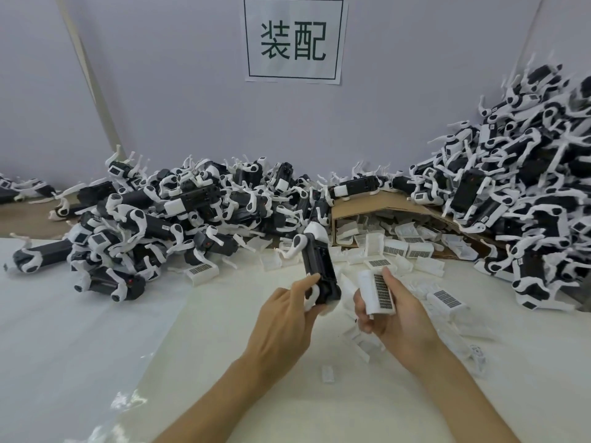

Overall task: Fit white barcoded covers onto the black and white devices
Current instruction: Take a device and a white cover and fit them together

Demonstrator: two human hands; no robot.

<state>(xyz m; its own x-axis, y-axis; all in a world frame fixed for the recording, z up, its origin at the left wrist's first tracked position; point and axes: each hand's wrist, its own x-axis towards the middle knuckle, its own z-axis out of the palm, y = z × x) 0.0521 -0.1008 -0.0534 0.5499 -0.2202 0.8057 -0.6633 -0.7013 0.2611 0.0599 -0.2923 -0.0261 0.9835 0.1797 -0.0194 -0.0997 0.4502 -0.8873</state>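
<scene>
A device and a cover held apart, in front of the cardboard box (358, 204)

The left hand (284, 314) grips the lower end of a black and white device (319, 266), nearly upright before the box. The right hand (396, 321) pinches a white barcoded cover (379, 292) just beside it, barcode up. Loose covers (412, 247) spill from the box mouth; device heaps (179, 212) flank the box.

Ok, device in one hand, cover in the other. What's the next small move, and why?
Probably bring the cover in the right hand across to the device held by the left hand and line it up over the upturned black side. The two are apart, side by side, and that side shows no cover yet.
</scene>
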